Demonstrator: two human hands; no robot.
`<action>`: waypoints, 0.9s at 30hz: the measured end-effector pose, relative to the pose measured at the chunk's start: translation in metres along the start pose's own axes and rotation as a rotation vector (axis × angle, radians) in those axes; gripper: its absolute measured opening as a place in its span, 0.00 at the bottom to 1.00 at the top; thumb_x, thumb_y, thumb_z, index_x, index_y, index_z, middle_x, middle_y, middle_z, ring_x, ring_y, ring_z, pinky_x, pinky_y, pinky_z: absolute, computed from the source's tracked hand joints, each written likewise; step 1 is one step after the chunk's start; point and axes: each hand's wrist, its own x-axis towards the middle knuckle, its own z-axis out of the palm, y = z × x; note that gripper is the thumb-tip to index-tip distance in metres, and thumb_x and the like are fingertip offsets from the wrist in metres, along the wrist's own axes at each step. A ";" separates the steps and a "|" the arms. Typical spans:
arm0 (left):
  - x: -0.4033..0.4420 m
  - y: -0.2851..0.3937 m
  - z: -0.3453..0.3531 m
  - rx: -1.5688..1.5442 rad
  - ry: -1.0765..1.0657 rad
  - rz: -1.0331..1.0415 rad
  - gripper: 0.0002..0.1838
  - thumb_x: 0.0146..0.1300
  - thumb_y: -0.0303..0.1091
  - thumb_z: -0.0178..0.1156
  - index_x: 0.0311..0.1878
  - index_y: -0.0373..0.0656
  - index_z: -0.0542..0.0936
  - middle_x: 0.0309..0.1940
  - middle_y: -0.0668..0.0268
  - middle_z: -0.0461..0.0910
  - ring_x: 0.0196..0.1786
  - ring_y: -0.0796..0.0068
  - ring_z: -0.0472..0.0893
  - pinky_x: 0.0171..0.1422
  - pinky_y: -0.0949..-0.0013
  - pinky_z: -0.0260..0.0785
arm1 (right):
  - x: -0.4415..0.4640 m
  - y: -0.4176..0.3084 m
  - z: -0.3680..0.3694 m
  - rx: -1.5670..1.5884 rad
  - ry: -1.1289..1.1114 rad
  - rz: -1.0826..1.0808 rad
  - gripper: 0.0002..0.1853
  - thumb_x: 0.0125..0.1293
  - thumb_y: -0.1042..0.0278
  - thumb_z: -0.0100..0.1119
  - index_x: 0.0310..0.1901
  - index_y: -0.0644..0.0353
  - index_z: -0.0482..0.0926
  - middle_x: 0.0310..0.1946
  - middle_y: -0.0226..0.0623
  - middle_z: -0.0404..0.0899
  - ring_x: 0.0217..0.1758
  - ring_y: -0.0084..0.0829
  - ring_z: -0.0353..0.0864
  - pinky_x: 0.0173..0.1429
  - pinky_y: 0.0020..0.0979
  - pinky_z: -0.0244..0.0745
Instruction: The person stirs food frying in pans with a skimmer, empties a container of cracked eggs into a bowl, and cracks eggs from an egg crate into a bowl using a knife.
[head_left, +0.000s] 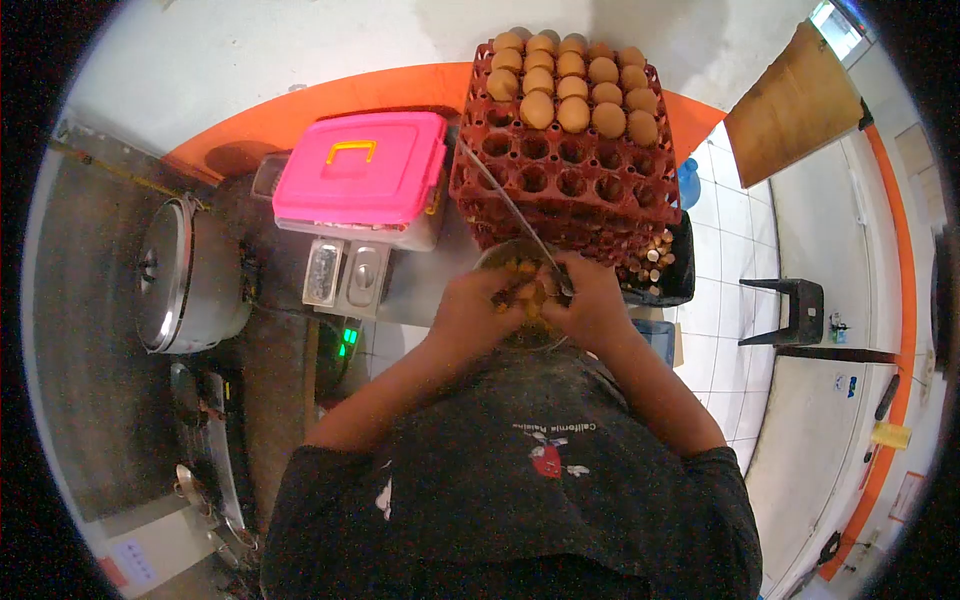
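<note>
Both hands are over a round bowl (530, 337) that holds yellow-orange contents. My left hand (482, 308) is at the bowl's left side with its fingers bent in; what they hold, if anything, is hidden. At the right side, my right hand (590, 300) is closed around the lower end of a long thin metal utensil (512, 205), which slants up and left. Just beyond the bowl stand stacked red egg trays (465, 165), with rows of brown eggs (573, 113) in the far part of the top one.
A pink-lidded box (400, 180) and small metal containers (362, 280) stand left of the trays. Farther left is a large pot (215, 300). A black bin with eggshells (683, 270) is at the right, and a black stool (800, 310) stands on the tiled floor.
</note>
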 end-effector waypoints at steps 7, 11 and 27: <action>0.008 -0.010 -0.011 0.135 0.027 0.214 0.18 0.60 0.33 0.70 0.53 0.39 0.85 0.42 0.53 0.87 0.46 0.54 0.87 0.55 0.59 0.79 | 0.005 0.016 0.001 -0.130 0.070 -0.227 0.28 0.50 0.71 0.73 0.56 0.61 0.80 0.46 0.48 0.84 0.51 0.50 0.85 0.58 0.41 0.80; 0.009 0.005 -0.014 -0.035 0.073 0.019 0.12 0.60 0.31 0.71 0.45 0.36 0.83 0.38 0.55 0.86 0.44 0.57 0.87 0.54 0.59 0.79 | 0.003 0.010 -0.006 -0.077 0.070 -0.204 0.28 0.51 0.70 0.75 0.56 0.61 0.80 0.46 0.46 0.85 0.49 0.46 0.87 0.57 0.39 0.81; 0.089 0.106 -0.017 0.409 0.265 0.753 0.19 0.63 0.34 0.68 0.58 0.43 0.84 0.51 0.55 0.83 0.54 0.51 0.83 0.58 0.52 0.77 | -0.035 0.059 -0.131 0.743 0.643 0.459 0.19 0.69 0.59 0.70 0.53 0.64 0.79 0.40 0.35 0.84 0.34 0.25 0.83 0.36 0.28 0.79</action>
